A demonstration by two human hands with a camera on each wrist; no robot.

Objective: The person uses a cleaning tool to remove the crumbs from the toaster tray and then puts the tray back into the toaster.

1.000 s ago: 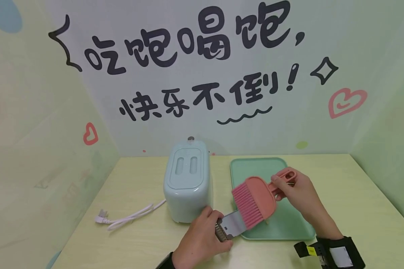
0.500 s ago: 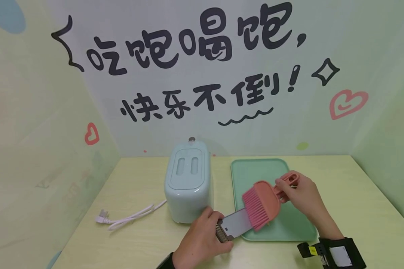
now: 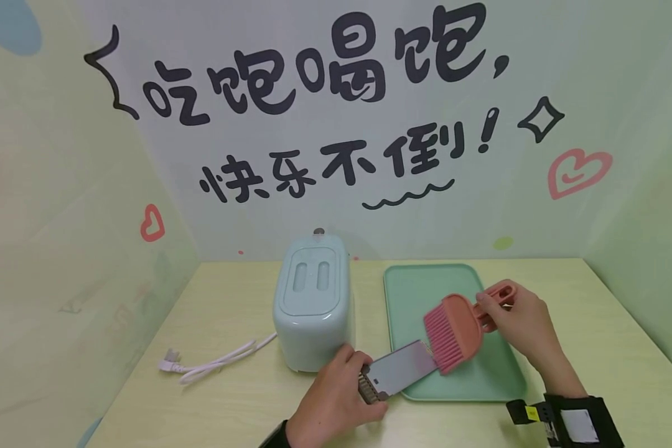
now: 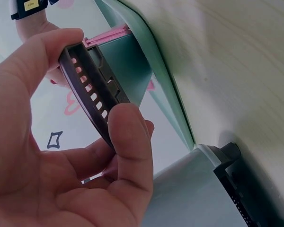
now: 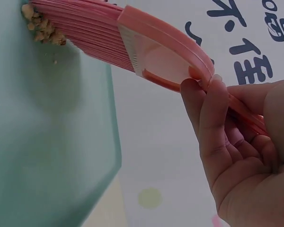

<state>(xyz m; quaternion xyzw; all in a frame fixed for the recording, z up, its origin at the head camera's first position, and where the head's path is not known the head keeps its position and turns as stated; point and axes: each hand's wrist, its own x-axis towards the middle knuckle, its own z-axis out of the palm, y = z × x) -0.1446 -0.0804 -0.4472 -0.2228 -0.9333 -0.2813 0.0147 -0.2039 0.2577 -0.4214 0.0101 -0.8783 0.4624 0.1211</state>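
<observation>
My left hand [image 3: 336, 395] grips the dark slotted end of a flat metal crumb tray [image 3: 399, 369], whose far end slants over the edge of a green tray [image 3: 434, 280]. In my right hand [image 3: 523, 325] is a pink hand brush [image 3: 463, 326], pinched by its handle. The brush's bristles [image 3: 444, 339] overlap the far end of the crumb tray. From the right wrist view, brown crumbs [image 5: 45, 30] lie on the green tray right under the bristle tips. The left wrist view shows thumb and fingers on the slotted end [image 4: 92, 90] of the crumb tray.
A light blue toaster [image 3: 310, 298] stands just left of the green tray, close behind my left hand. Its white power cord [image 3: 218, 361] lies on the wooden table [image 3: 213, 298] to the left. A printed wall [image 3: 291, 218] closes off the back.
My right hand has drawn the brush rightward along the crumb tray, uncovering more of its metal surface. The left hand holds the crumb tray in nearly the same place.
</observation>
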